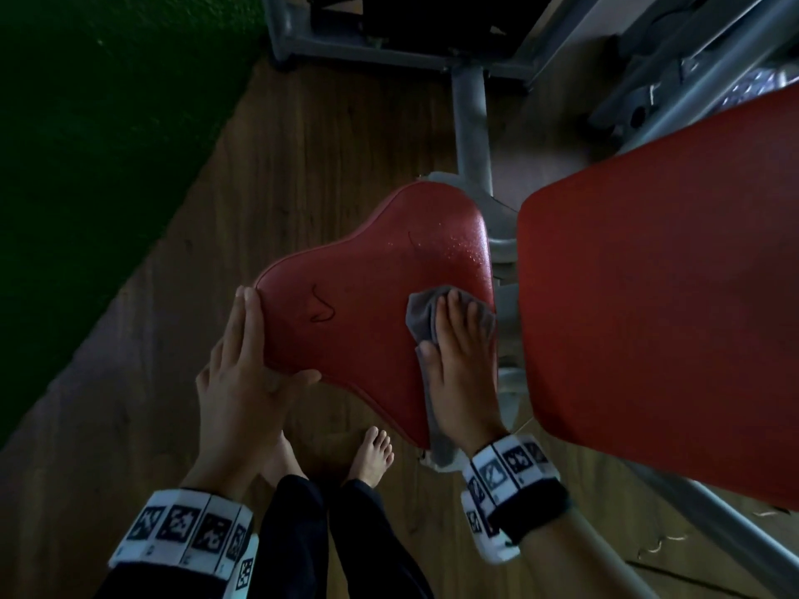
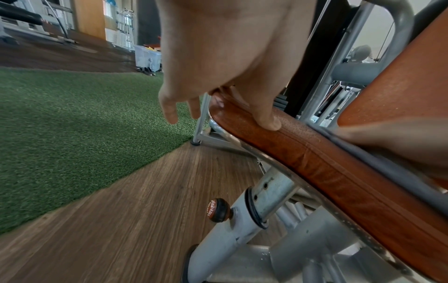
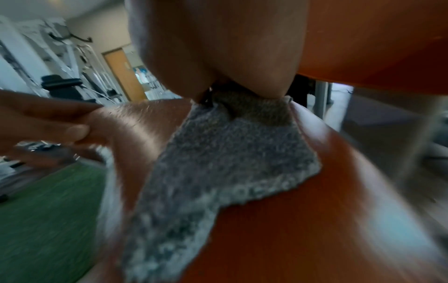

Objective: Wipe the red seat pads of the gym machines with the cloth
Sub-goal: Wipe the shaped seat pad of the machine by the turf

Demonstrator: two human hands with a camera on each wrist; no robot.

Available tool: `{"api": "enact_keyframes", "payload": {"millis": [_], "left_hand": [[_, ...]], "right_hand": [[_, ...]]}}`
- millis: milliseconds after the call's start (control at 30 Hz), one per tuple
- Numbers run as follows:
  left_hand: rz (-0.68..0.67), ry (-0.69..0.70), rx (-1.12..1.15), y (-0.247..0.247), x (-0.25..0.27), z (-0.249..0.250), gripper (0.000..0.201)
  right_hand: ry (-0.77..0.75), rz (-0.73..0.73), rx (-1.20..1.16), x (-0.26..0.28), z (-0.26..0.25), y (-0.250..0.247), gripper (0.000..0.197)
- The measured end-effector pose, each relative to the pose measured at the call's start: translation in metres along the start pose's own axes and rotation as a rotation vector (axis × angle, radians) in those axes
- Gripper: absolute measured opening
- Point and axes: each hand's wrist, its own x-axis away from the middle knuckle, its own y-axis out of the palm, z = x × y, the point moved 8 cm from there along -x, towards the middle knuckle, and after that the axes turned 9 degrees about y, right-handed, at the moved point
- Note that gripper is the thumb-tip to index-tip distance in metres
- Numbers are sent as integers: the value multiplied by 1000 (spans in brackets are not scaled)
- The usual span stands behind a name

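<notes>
The left hand (image 1: 242,378) braces the red seat pad (image 1: 367,296) at its left edge: the fingers (image 1: 244,322) lie straight along the rim, the thumb hooks over the near edge, and nothing else is held. Just right of those fingers a dark scribble (image 1: 320,306) marks the vinyl. Further right, beyond the fingertips of the other hand, a patch of droplets (image 1: 458,248) sits unwiped.

The right hand (image 1: 462,365) presses the grey cloth (image 1: 421,315) flat on the pad's right side, fingers (image 1: 454,313) spread and nearly straight on top of it; the tail of the cloth runs back under the palm and off the near edge. Right of that hand, the larger red back pad (image 1: 657,296) stands just apart, with grey frame (image 1: 503,235) showing in the gap.

The likely failures: the cloth is only pinned by flat fingers, so a fast stroke over wet vinyl could slide the hand off it or bunch it up, leaving streaks. A stroke running too far right could jam the fingertips into the gap by the frame. The scribble may not lift with a light pass.
</notes>
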Motion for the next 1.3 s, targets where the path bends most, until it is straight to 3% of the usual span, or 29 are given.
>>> {"api": "enact_keyframes", "payload": {"millis": [133,400,633,933,1100,1300], "left_hand": [[6,22,7,0,1,0,112],[-13,25,-1,-2,2,0,111],[-4,36,-4,-1,1,1,109],[-24,30,14,-1,2,0,111],[-14,22,43,-2,3,1,110],[-22,24,63,-1,3,2,109]], "right_hand": [[-141,-44,-16,-43,-41,-9,58],[-125,-75,-62,-17,-42,-3,62],[-145,-111,-14,-77,-58,-12,58],[-290,-187,60,38,-35,21,64],[-90,-116,17,-5,-17,4,64],[210,-8,-154,-113,8,-27,66]]}}
